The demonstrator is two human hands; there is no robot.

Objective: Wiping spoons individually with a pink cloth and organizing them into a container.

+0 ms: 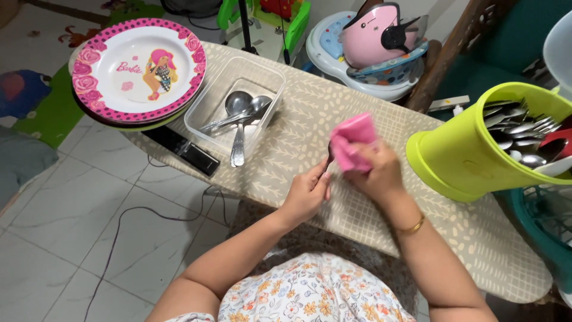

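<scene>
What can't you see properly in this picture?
All in the head view:
- The utensil in the left hand: its head is wrapped in the pink cloth held by the right hand.
- Cutlery in the green holder: lower parts hidden by its wall.
- Teal basket: cut off by the right edge.

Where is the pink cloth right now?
In the head view, the pink cloth is near the middle of the table, bunched in the right hand, between the clear container of spoons and the tipped green cutlery holder.
</scene>
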